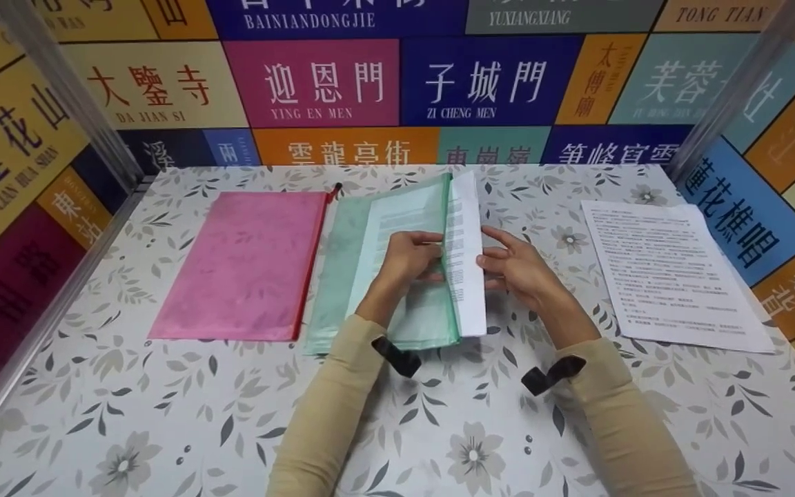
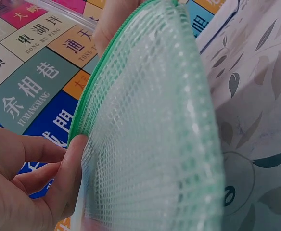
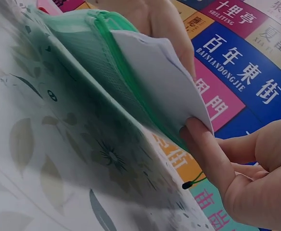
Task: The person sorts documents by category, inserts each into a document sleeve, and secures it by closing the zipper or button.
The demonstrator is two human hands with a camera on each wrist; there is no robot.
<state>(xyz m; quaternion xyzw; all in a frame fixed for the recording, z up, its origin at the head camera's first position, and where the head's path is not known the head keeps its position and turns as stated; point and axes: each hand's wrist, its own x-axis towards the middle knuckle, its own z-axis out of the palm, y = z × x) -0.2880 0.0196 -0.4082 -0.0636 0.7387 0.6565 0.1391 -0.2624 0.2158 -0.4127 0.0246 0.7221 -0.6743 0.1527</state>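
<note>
A green mesh zip document bag (image 1: 333,276) lies in the middle of the table, its zip edge lifted. White printed papers (image 1: 468,290) stick out past that edge, and part of a sheet shows through the bag's front. With thumb and fingers, my left hand (image 1: 408,261) pinches the bag's zip edge; the left wrist view shows this hand (image 2: 32,185) at the green rim (image 2: 78,122). My right hand (image 1: 525,269) holds the outer edge of the papers, thumb and fingers on either side. In the right wrist view, those papers (image 3: 152,72) come out beside the green zip.
To the left lies a pink zip document bag (image 1: 246,269) with a red edge. A stack of printed sheets (image 1: 677,276) lies at the right. The table (image 1: 190,421) has a floral cover, and sign-patterned panels (image 1: 315,83) stand around its back and sides.
</note>
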